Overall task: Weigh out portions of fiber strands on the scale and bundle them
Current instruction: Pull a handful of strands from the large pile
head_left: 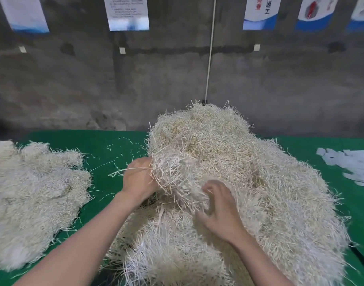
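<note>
**Q:** Which step is shown?
**A:** Portioning. The left hand [140, 178] grips a clump [177, 170] at the left edge of the main fiber heap [259, 172], which lies centre-right on the green tabletop [107, 145]. The right hand [220, 211], fingers spread, presses on the clump.
**Q:** What next? Any containers?
**A:** Probably pulling the clump free for weighing. No scale or container is in view.

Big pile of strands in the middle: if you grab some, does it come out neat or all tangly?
Probably tangly: strands in the big pile cross every way, so a handful would likely drag neighbours along. Likely light and springy, since it stands fluffy. Bits would probably shed, like the loose strands on the green cloth.
</note>
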Tool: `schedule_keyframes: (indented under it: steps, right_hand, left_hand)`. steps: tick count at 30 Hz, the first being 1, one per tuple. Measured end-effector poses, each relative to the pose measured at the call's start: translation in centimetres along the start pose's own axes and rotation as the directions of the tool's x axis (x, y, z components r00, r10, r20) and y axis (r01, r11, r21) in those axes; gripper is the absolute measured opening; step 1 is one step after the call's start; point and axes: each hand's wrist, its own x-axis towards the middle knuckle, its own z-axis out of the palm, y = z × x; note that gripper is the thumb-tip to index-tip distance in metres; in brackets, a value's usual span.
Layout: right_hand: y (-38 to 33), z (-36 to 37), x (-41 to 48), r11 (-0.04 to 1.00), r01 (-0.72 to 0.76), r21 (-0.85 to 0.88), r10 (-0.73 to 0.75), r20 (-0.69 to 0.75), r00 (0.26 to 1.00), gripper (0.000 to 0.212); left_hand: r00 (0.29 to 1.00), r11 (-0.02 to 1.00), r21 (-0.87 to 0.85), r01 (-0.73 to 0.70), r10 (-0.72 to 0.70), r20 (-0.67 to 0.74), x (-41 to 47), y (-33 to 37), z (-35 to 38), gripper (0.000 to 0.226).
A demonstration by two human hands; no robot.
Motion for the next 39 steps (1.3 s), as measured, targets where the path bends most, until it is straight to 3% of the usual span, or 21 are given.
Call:
schedule_keyframes:
  steps: [2, 5, 8, 11, 15, 17, 19, 22, 24, 25, 27, 28, 29, 31, 32, 34, 35, 36, 37, 39]
  right_hand:
    - [-1.7, 0.2, 1.7, 0.994, 0.053, -0.094, -0.060, -0.075, 0.995, 0.038]
    - [-3.2, 1.6, 3.4, 0.985, -0.027, -0.172, 0.044, 0.094, 0.995, 0.033]
    - [-2.9, 3.7, 2.2, 0.986, -0.026, -0.165, 0.055, 0.172, 0.984, 0.022]
    - [-0.2, 4.5, -0.4, 0.966, -0.077, -0.247, 0.142, 0.260, 0.955, 0.027]
    - [4.2, 3.6, -3.4, 0.897, -0.177, -0.405, 0.343, 0.387, 0.856, 0.037]
    - [3.5, 2.8, -3.6, 0.916, -0.169, -0.365, 0.318, 0.400, 0.860, 0.031]
    - [0.9, 1.6, -2.6, 0.961, -0.133, -0.241, 0.213, 0.346, 0.914, 0.026]
    - [-3.0, -0.3, -0.1, 0.988, -0.056, -0.145, 0.057, 0.001, 0.998, 0.025]
    - [-5.4, -1.6, 1.8, 1.000, -0.028, 0.001, 0.028, -0.151, 0.988, 0.045]
    - [-6.6, -2.2, 2.6, 0.992, -0.040, 0.119, 0.054, -0.115, 0.992, 0.068]
    - [-8.1, -2.5, 4.0, 0.954, -0.155, 0.256, 0.123, 0.138, 0.983, 0.103]
    - [-8.4, -2.2, 4.2, 0.946, -0.201, 0.255, 0.131, 0.268, 0.955, 0.096]
    - [-8.3, -1.5, 4.3, 0.926, -0.237, 0.296, 0.124, 0.354, 0.927, 0.072]
    - [-7.8, 0.2, 4.0, 0.861, -0.329, 0.387, 0.168, 0.394, 0.904, 0.026]
    - [-7.7, 0.7, 3.9, 0.851, -0.360, 0.382, 0.218, 0.367, 0.904, 0.018]
    - [-6.9, 0.7, 2.9, 0.765, -0.489, 0.420, 0.326, 0.402, 0.856, 0.020]
    - [-6.0, 0.7, 2.4, 0.733, -0.516, 0.443, 0.352, 0.403, 0.845, 0.025]
    - [-5.2, 0.1, 2.0, 0.706, -0.553, 0.442, 0.384, 0.418, 0.824, 0.031]
    - [-4.4, -0.8, 1.4, 0.735, -0.569, 0.370, 0.404, 0.435, 0.805, 0.034]
    - [-3.4, -2.3, 1.3, 0.764, -0.587, 0.267, 0.443, 0.445, 0.779, 0.035]
  left_hand:
    - [1.000, 0.992, -0.124, 0.019, -0.021, -0.014, 0.0, 1.3, -1.0, 0.022]
    - [0.998, 0.958, -0.285, 0.000, -0.017, -0.058, 0.5, 2.5, -2.1, 0.023]
    - [0.987, 0.978, -0.172, -0.116, 0.094, -0.128, 1.2, 2.4, -2.1, 0.022]
    - [0.989, 0.995, -0.054, -0.079, 0.071, -0.128, 1.5, 0.1, -2.5, 0.024]
    - [0.988, 0.998, 0.059, -0.007, 0.016, -0.156, 1.8, -2.8, -3.9, 0.029]
    - [0.987, 0.996, 0.082, 0.031, -0.018, -0.159, 2.1, -2.6, -4.0, 0.032]
    - [0.985, 0.997, 0.040, 0.066, -0.059, -0.164, 2.1, -1.6, -3.7, 0.026]
    - [0.989, 0.995, -0.034, 0.097, -0.101, -0.112, 1.9, 0.1, -4.2, 0.024]
    - [0.994, 0.995, -0.050, 0.090, -0.093, -0.065, 2.1, 1.2, -4.8, 0.029]
    - [0.995, 0.995, -0.024, 0.099, -0.099, -0.006, 2.1, 2.0, -5.1, 0.031]
    - [0.981, 0.989, -0.022, 0.146, -0.142, 0.130, 2.2, 3.3, -5.5, 0.034]
    - [0.961, 0.964, -0.145, 0.223, -0.192, 0.200, 2.2, 3.6, -5.7, 0.032]
    - [0.929, 0.887, -0.323, 0.331, -0.246, 0.277, 2.3, 3.8, -5.8, 0.031]
    - [0.868, 0.617, -0.614, 0.492, -0.298, 0.396, 2.0, 3.9, -6.1, 0.017]
    - [0.827, 0.504, -0.657, 0.560, -0.301, 0.475, 1.5, 4.1, -6.4, 0.007]
    - [0.752, 0.419, -0.642, 0.642, -0.180, 0.634, 0.5, 3.8, -6.0, 0.012]
    - [0.713, 0.481, -0.591, 0.648, -0.111, 0.692, -0.1, 3.4, -5.6, 0.019]
    - [0.666, 0.633, -0.489, 0.600, -0.056, 0.744, -0.5, 2.9, -5.2, 0.018]
    - [0.602, 0.791, -0.357, 0.498, -0.019, 0.798, -0.5, 2.6, -4.8, 0.016]
    - [0.506, 0.954, -0.131, 0.272, -0.026, 0.862, -0.2, 1.6, -3.9, 0.046]
